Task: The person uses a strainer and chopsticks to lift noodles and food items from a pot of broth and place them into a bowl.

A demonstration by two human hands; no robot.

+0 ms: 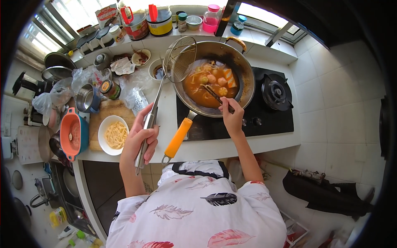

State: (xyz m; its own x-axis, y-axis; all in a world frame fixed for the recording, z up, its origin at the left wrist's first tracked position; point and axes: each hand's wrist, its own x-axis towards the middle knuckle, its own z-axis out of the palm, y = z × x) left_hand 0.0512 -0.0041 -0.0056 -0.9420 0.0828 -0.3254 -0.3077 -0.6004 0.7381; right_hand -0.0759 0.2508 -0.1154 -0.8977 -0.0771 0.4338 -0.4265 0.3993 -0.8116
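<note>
My left hand (141, 138) grips the steel handle of a wire spider strainer (180, 59). The strainer's basket is tilted over the left rim of a large wok (248, 83) and looks bare. Between the fingers of my right hand (232, 114) is a pair of dark chopsticks (214, 94), their tips down in the orange-red broth (201, 95). Several fish or meat balls (211, 79), pale noodle-like strands and a striped orange-and-white piece (229, 77) sit in the broth. The wok's orange handle (178, 138) points towards me.
A white bowl of noodles (116, 135) rests on a wooden cutting board (96, 122). Beside it stands an orange colander (66, 136) in a blue basin. A small bowl of dark sauce (156, 73) is left of the wok. A bare gas burner (277, 91) lies to the right.
</note>
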